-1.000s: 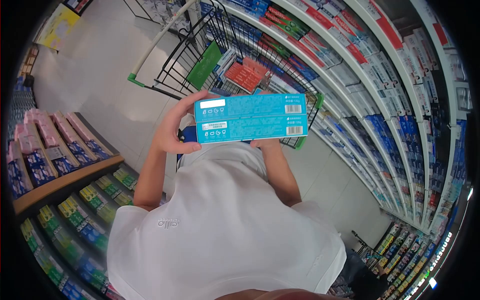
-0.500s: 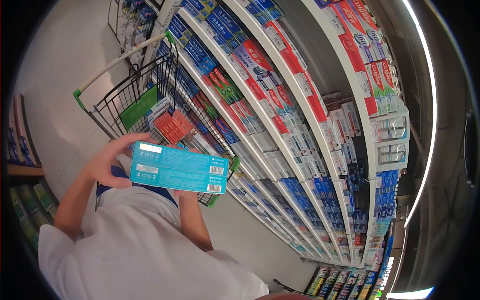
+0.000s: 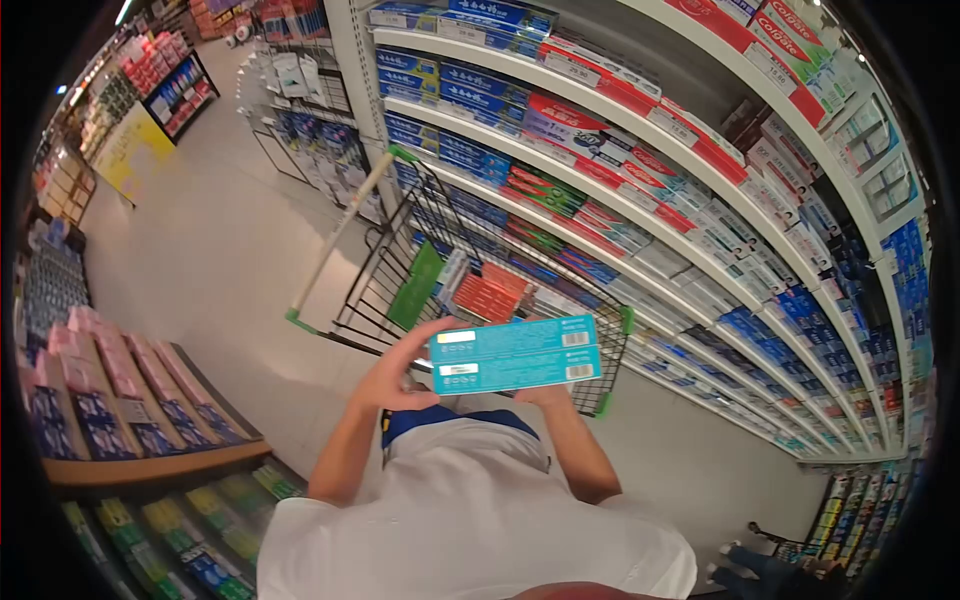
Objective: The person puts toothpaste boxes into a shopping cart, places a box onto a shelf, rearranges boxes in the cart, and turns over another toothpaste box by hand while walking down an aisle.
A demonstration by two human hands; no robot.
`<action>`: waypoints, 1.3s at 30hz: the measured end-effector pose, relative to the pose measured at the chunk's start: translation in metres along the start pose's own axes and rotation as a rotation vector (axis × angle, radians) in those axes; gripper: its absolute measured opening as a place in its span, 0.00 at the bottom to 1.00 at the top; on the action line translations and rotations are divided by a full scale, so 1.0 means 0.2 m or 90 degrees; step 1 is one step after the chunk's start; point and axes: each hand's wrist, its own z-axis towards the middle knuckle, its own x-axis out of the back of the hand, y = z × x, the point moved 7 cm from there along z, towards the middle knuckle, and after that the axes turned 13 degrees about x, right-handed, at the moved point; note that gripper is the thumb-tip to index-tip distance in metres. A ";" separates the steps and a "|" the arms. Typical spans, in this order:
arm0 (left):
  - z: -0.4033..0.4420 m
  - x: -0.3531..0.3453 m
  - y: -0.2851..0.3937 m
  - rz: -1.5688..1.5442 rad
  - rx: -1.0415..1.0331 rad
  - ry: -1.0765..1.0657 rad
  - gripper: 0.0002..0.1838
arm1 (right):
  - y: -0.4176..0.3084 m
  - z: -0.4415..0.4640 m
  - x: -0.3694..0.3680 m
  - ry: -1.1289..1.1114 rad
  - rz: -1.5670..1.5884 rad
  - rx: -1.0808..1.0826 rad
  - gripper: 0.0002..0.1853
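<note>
Two teal boxes (image 3: 515, 352), mid-frame, could slide apart or drop if grip slackens: left hand (image 3: 390, 382) clamped round one end, right hand (image 3: 549, 393) at the lower edge, fingers hidden, can't tell if closed.

We are in a shop, of the supermarket kind. We see this from the long shelves (image 3: 430, 44) at the upper right of the frame, with rows of Colgate boxes (image 3: 655, 170) and price labels (image 3: 573, 68). A shopping cart (image 3: 415, 287) stands near the centre, and at the left many pink packs (image 3: 105, 345) are displayed.
</note>
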 end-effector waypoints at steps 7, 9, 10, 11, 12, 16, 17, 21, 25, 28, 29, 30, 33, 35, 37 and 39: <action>0.13 0.08 -0.09 -0.055 -0.011 -0.045 0.51 | 0.25 -0.19 0.25 0.160 -0.064 -0.051 0.58; 0.17 0.11 -0.06 -0.026 -0.023 -0.065 0.52 | 0.24 -0.02 0.07 0.186 -0.011 -0.051 0.59; 0.19 0.13 -0.06 -0.005 -0.027 -0.077 0.52 | 0.23 0.01 0.04 0.191 0.013 -0.024 0.58; 0.21 0.16 -0.07 0.024 -0.034 -0.085 0.53 | 0.20 0.03 0.03 0.193 0.039 0.002 0.58; 0.22 0.18 -0.07 0.023 -0.009 -0.086 0.53 | 0.18 0.06 0.00 0.193 0.066 0.024 0.58; 0.25 0.28 -0.10 0.047 -0.007 -0.109 0.55 | 0.12 0.15 -0.07 0.217 0.161 0.084 0.58; 0.25 0.32 -0.11 0.017 -0.002 -0.112 0.55 | 0.11 0.20 -0.09 0.230 0.177 0.096 0.58; 0.25 0.46 -0.14 0.036 -0.005 -0.117 0.57 | 0.12 0.32 -0.16 0.279 0.192 0.128 0.57; 0.26 0.56 -0.12 -0.011 0.024 -0.118 0.61 | 0.20 0.35 -0.18 0.283 0.121 0.121 0.57; 0.25 0.62 -0.18 -0.119 0.022 -0.105 0.66 | 0.29 0.35 -0.18 0.252 0.025 0.085 0.56; 0.24 0.63 -0.19 -0.174 0.050 -0.094 0.66 | 0.31 0.34 -0.20 0.244 -0.003 0.070 0.56; 0.24 0.65 -0.23 -0.175 0.045 -0.088 0.67 | 0.33 0.35 -0.21 0.233 -0.029 0.066 0.56; 0.21 0.69 -0.26 -0.263 0.065 -0.121 0.62 | 0.39 0.39 -0.24 0.223 -0.081 0.047 0.56; 0.18 0.71 -0.27 -0.267 0.104 -0.094 0.65 | 0.39 0.37 -0.25 0.232 -0.102 0.032 0.56; 0.17 0.72 -0.26 -0.277 0.108 -0.107 0.61 | 0.42 0.37 -0.25 0.255 -0.123 0.015 0.55; 0.16 0.73 -0.36 -0.296 0.125 -0.147 0.57 | 0.44 0.38 -0.26 0.281 -0.147 0.000 0.55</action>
